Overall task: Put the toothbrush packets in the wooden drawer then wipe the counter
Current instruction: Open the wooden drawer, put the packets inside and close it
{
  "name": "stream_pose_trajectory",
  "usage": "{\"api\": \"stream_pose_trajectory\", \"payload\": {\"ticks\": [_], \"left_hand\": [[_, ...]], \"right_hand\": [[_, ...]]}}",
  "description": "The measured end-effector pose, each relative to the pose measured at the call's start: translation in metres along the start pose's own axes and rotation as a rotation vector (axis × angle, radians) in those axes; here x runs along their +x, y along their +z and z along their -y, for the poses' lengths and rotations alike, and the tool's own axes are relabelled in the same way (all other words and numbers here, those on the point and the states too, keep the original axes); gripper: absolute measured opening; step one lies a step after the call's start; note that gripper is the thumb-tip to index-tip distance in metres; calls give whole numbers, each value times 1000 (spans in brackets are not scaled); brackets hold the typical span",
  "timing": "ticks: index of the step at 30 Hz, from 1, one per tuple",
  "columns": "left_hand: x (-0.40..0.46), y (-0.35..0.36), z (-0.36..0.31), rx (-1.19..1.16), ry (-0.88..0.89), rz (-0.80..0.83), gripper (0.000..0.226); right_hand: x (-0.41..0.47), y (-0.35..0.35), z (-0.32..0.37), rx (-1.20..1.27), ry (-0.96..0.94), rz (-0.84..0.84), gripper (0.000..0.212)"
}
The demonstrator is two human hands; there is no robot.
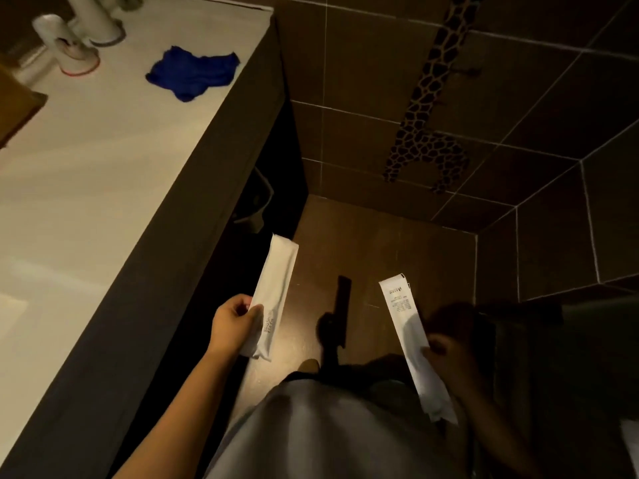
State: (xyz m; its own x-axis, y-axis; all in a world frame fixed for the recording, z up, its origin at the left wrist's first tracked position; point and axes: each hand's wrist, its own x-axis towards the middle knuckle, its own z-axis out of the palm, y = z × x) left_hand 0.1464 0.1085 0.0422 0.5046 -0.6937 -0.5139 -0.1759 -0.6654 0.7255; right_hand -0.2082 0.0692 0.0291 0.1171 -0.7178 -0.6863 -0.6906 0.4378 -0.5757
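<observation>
Two white toothbrush packets were held out over the brown floor (397, 243), both off the edge of the pale desk (103, 167): the left hand (232, 323) pinched the lower end of the left packet (273, 295) just beside the desk's dark front, and the right hand (449, 354), in shadow, gripped the right packet (411, 344) farther from the desk. A crumpled blue cloth (195, 74) lay on the desk near its far edge, with two white holders (74, 46) beyond it.

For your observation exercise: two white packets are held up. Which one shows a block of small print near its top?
The packet in the right hand: right packet. The left packet, in the left hand, shows a single line of lettering along its length.
</observation>
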Motion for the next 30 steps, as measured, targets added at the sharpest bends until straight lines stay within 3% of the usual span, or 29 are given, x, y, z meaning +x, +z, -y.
{"api": "stream_pose_trajectory", "payload": {"ticks": [1, 5, 15, 23, 30], "left_hand": [[10, 5, -13, -5, 9, -4, 21], [45, 31, -53, -80, -14, -60, 24], [63, 114, -117, -305, -232, -369, 16], [44, 121, -130, -475, -373, -584, 15], [85, 88, -137, -472, -383, -582, 12]], "right_hand": [[11, -10, 12, -50, 74, -211, 30], [80, -52, 66, -93, 64, -150, 29], [229, -141, 230, -142, -245, 97, 25], [275, -118, 335, -261, -428, 268, 24], [291, -86, 352, -341, -399, 337, 22]]}}
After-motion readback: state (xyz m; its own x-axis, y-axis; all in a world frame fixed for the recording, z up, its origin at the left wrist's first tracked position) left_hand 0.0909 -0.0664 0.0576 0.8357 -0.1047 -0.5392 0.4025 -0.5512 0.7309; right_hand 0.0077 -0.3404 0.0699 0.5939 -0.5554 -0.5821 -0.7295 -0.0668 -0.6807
